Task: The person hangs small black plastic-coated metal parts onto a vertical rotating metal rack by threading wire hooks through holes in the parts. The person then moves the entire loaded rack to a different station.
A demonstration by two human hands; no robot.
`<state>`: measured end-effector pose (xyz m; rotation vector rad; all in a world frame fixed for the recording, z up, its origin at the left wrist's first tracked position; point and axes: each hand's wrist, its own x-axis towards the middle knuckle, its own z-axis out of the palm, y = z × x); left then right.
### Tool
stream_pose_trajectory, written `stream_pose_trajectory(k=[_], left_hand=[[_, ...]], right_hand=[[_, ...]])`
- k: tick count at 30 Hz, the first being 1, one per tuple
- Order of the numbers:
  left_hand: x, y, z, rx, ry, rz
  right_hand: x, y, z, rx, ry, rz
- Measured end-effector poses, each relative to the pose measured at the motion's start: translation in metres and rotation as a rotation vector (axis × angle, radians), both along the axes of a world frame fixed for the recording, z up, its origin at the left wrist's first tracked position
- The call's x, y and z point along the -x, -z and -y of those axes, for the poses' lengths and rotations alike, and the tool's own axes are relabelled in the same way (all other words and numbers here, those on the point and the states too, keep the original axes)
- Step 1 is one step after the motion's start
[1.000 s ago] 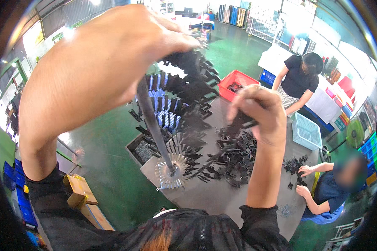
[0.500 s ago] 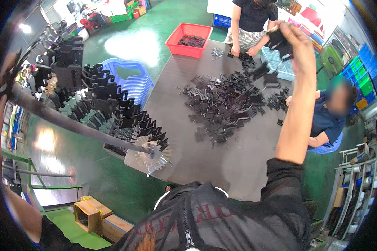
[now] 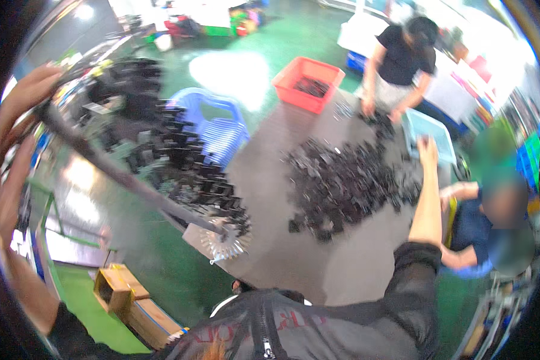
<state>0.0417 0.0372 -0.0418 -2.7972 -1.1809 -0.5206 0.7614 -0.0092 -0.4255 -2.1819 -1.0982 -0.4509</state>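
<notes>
A long grey rod [image 3: 120,174] slants from the upper left down to a round, toothed metal disc [image 3: 223,239]. At the rod's upper end my left hand [image 3: 21,120] closes around it, partly cut by the rim. Many black flat pieces [image 3: 186,153] hang in rows along the rod's far side. My right hand [image 3: 427,151], arm stretched forward, is at the near side of a pale blue basket [image 3: 445,141]. Its fingers are blurred, and I cannot make out anything in them. Below it a large heap of black pieces [image 3: 342,186] lies on the grey table [image 3: 258,198].
A red bin [image 3: 300,99] with black pieces stands at the table's far end. Past it a person in black [image 3: 402,60] handles pieces; another in dark blue [image 3: 471,228] sits at right. A blue plastic chair [image 3: 222,135] is behind the rod, cardboard boxes [image 3: 129,294] lower left.
My right hand has come down from high up to the pale blue basket, and the black pieces it held no longer show in it. My left hand shows more fully. The view has shifted.
</notes>
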Motion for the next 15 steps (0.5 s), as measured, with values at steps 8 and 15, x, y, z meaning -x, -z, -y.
stream_pose_trajectory(k=[8,15], left_hand=[[-0.013,-0.019,0.027,-0.179,0.086,-0.16],[-0.024,-0.019,0.029,-0.362,0.13,-0.271]], right_hand=[[0.092,0.1,0.003,1.108,0.232,-0.396],[0.182,-0.002,-0.072,0.211,-0.201,-0.006]])
